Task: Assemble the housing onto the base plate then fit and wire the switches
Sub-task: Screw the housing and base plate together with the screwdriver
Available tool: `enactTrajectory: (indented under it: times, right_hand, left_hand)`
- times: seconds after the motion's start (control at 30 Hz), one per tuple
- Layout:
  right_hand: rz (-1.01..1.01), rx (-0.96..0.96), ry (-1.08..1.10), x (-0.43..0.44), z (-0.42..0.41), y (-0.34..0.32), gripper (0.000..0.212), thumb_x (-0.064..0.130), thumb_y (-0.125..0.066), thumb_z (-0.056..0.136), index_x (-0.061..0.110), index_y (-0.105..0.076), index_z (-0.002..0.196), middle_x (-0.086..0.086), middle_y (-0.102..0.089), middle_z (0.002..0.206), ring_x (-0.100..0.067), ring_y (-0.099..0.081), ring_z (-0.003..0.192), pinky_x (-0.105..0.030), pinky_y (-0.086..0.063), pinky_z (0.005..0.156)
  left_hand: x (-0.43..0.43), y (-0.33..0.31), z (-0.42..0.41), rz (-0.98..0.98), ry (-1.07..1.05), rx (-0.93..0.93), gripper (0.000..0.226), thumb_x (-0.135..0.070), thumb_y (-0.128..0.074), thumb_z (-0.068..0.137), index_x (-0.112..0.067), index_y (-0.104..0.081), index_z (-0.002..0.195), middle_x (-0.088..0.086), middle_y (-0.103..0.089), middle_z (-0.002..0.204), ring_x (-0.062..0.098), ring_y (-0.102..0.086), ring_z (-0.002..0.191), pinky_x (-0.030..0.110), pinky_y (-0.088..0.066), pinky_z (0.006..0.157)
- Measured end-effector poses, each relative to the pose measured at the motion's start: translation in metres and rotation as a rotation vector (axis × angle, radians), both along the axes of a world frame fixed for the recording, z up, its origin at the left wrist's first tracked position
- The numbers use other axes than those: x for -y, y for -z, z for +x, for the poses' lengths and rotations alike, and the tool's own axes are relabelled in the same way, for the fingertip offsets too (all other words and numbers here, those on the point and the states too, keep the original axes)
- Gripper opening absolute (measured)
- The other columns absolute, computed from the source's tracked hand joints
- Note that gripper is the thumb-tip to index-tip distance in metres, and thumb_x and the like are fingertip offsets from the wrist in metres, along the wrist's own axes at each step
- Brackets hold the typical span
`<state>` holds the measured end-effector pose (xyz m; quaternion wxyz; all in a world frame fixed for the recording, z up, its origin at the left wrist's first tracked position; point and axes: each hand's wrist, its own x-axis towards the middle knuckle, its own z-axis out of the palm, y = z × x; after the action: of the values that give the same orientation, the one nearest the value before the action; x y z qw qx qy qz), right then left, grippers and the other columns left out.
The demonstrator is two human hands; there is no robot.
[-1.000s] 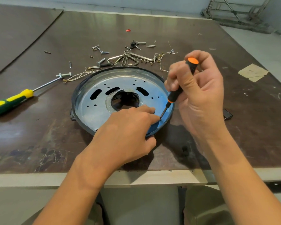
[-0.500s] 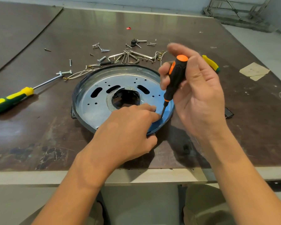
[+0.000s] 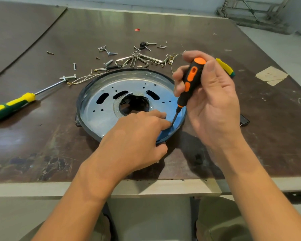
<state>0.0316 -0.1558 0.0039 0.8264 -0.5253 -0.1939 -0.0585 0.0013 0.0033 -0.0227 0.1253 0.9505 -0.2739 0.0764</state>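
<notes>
A round metal base plate [image 3: 104, 108] with slots and a central hole lies inside a dark housing rim [image 3: 80, 101] on the brown table. My left hand [image 3: 137, 136] rests on the plate's near right edge, fingertips pinched at a spot beside the screwdriver tip; what they hold is hidden. My right hand [image 3: 210, 100] grips a small black and orange screwdriver [image 3: 189, 84], held nearly upright with its tip down on the plate's right side by my left fingertips.
Loose screws, bolts, hex keys and thin wires [image 3: 134, 61] lie behind the plate. A yellow-green screwdriver [image 3: 12, 105] lies at the left. Another yellow handle [image 3: 225, 66] shows behind my right hand. A small black part [image 3: 244, 120] and a paper scrap [image 3: 271, 75] sit at the right.
My right hand has turned the screwdriver handle between its fingers, shifting its grip. The tip stays at the same spot on the plate. My left hand has not moved.
</notes>
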Motion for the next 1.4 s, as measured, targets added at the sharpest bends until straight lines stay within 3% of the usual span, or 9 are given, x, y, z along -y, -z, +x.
enactTrajectory:
  times: [0.13, 0.2, 0.3, 0.4, 0.63, 0.83, 1.07, 1.3, 1.4]
  right_hand:
    - [-0.075, 0.042, 0.080, -0.002, -0.001, -0.001, 0.007, 0.011, -0.060, 0.096, 0.010, -0.056, 0.101, -0.010, -0.069, 0.094, -0.024, -0.063, 0.080, -0.037, -0.051, 0.075]
    - [-0.097, 0.071, 0.152, -0.002, 0.001, 0.002, 0.021, 0.009, -0.069, 0.088, 0.014, -0.049, 0.094, -0.009, -0.067, 0.085, -0.022, -0.061, 0.071, -0.038, -0.048, 0.069]
    - [-0.065, 0.080, 0.062, -0.003, 0.000, 0.001, 0.006, 0.018, -0.052, 0.100, 0.014, -0.048, 0.099, -0.007, -0.061, 0.080, -0.020, -0.052, 0.069, -0.033, -0.044, 0.069]
    - [0.027, 0.002, 0.029, 0.000, 0.001, 0.000, 0.033, 0.023, -0.028, 0.108, 0.005, -0.054, 0.113, -0.010, -0.058, 0.086, -0.021, -0.050, 0.079, -0.032, -0.042, 0.072]
    - [-0.117, 0.020, 0.174, 0.002, 0.001, -0.004, 0.016, 0.006, -0.065, 0.092, 0.012, -0.051, 0.093, -0.002, -0.062, 0.075, -0.022, -0.062, 0.072, -0.040, -0.049, 0.074]
    - [-0.019, 0.003, 0.004, -0.003, -0.004, -0.004, 0.030, 0.018, -0.031, 0.107, 0.004, -0.056, 0.113, -0.008, -0.062, 0.089, -0.019, -0.057, 0.083, -0.030, -0.049, 0.074]
    - [-0.160, 0.102, 0.076, -0.007, -0.007, -0.002, 0.022, 0.003, -0.068, 0.089, 0.013, -0.052, 0.098, -0.013, -0.067, 0.091, -0.025, -0.063, 0.077, -0.038, -0.051, 0.076]
    - [-0.049, 0.038, -0.016, -0.001, 0.000, -0.002, 0.027, 0.014, -0.032, 0.108, 0.004, -0.053, 0.122, -0.012, -0.061, 0.092, -0.021, -0.055, 0.080, -0.031, -0.048, 0.076]
    - [-0.086, 0.041, 0.036, 0.001, 0.000, -0.004, 0.013, 0.005, -0.049, 0.101, 0.005, -0.054, 0.113, -0.010, -0.067, 0.095, -0.025, -0.065, 0.087, -0.035, -0.051, 0.080]
  left_hand:
    - [0.000, 0.000, -0.001, 0.006, -0.003, 0.010, 0.051, -0.042, -0.059, 0.085, -0.038, -0.055, 0.136, -0.016, -0.047, 0.147, 0.016, -0.057, 0.120, 0.031, -0.052, 0.084]
    - [0.000, -0.001, -0.001, 0.008, -0.006, 0.009, 0.051, -0.043, -0.059, 0.085, -0.039, -0.055, 0.136, -0.016, -0.045, 0.149, 0.016, -0.055, 0.123, 0.033, -0.052, 0.087]
    - [0.000, -0.001, -0.001, 0.012, 0.000, 0.010, 0.049, -0.042, -0.059, 0.085, -0.039, -0.056, 0.134, -0.016, -0.049, 0.146, 0.014, -0.057, 0.118, 0.028, -0.049, 0.080]
    - [0.000, -0.002, -0.001, 0.020, -0.004, 0.002, 0.046, -0.042, -0.058, 0.084, -0.038, -0.059, 0.130, -0.017, -0.051, 0.142, 0.014, -0.058, 0.114, 0.029, -0.050, 0.078]
    - [0.000, -0.001, -0.001, 0.023, -0.015, -0.001, 0.048, -0.041, -0.059, 0.083, -0.038, -0.059, 0.131, -0.017, -0.051, 0.143, 0.015, -0.059, 0.114, 0.030, -0.051, 0.079]
    - [0.000, -0.001, -0.001, 0.013, -0.017, -0.025, 0.048, -0.040, -0.059, 0.083, -0.036, -0.059, 0.131, -0.017, -0.055, 0.135, 0.012, -0.059, 0.108, 0.023, -0.043, 0.070]
    - [0.001, -0.001, -0.001, 0.004, -0.016, -0.012, 0.056, -0.041, -0.060, 0.084, -0.036, -0.052, 0.140, -0.015, -0.045, 0.150, 0.014, -0.055, 0.124, 0.032, -0.052, 0.088]
    - [0.000, 0.001, 0.000, -0.002, -0.002, 0.006, 0.050, -0.040, -0.059, 0.083, -0.036, -0.057, 0.133, -0.016, -0.054, 0.138, 0.012, -0.059, 0.111, 0.024, -0.047, 0.074]
    - [-0.001, 0.001, 0.000, 0.002, -0.005, 0.011, 0.050, -0.040, -0.059, 0.083, -0.037, -0.058, 0.132, -0.016, -0.054, 0.140, 0.015, -0.060, 0.112, 0.031, -0.052, 0.078]
